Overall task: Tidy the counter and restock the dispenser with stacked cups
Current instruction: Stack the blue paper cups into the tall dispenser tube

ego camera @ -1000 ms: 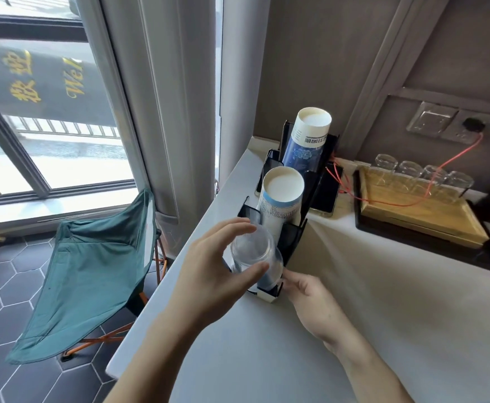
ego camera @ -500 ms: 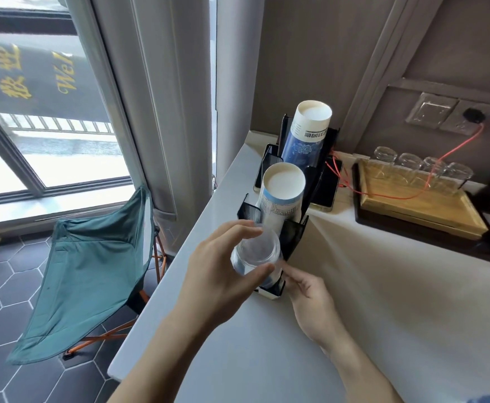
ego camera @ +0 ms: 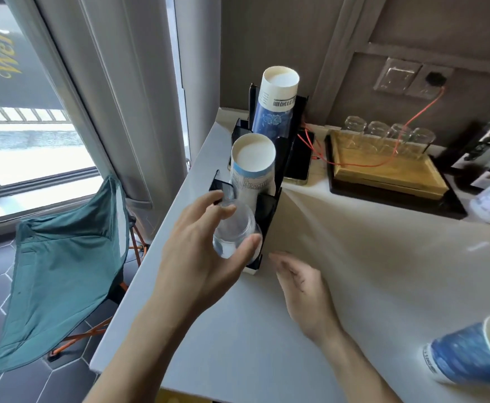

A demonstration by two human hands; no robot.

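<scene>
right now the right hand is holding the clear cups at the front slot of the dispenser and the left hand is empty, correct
Not quite: the head view shows the left hand holding the clear cups at the dispenser's front slot, while the right hand is the empty one, open beside it.

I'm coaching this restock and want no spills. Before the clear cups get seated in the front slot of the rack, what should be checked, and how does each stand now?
1. Left hand grips the clear cups: ok, thumb and fingers wrap the stack.
2. Stack lined up with the front slot of the dispenser: cannot tell, the hand hides the slot.
3. Right hand steadies the dispenser: not ok, it lies open on the counter, apart from the base.
4. Paper cup stack behind leaves room: cannot tell.
5. Counter tidy: not ok, a blue paper cup lies on its side.
</scene>
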